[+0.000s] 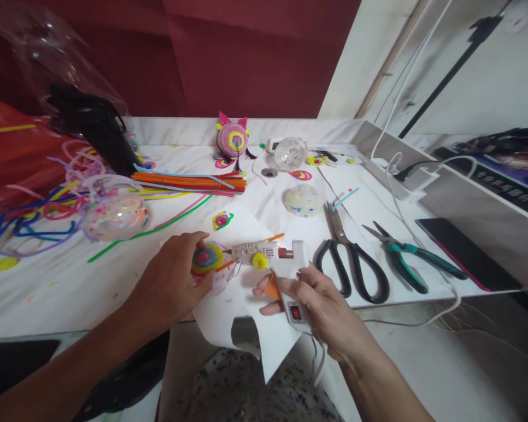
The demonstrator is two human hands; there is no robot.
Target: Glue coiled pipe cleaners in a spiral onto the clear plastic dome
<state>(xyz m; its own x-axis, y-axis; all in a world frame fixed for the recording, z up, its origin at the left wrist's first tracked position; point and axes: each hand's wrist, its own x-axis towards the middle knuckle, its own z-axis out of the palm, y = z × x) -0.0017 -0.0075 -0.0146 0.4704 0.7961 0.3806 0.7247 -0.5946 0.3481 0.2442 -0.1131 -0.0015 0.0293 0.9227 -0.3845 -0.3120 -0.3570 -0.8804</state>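
Observation:
My left hand [171,272] is closed around a clear round ball whose side carries a coil of yellow, red and blue rings [207,258]. In my right hand [330,308] is a white glue gun [295,266], gripped by its handle with fingers near the orange trigger. Its nozzle points left, close to the ringed coil; whether the tip touches cannot be told. A small yellow coil [259,261] shows against the gun's barrel. Short orange pipe cleaner pieces [276,237] stick out by the gun. Under both hands lies a white paper sheet [215,322] with a cut-out hole.
Black-handled scissors [341,234] and green pliers [405,258] lie right, beside a dark phone [466,252]. Bundled pipe cleaners [189,180], clear balls [290,153] and a pink eared ball [233,138] sit further back. A white cord [396,205] runs along the right side.

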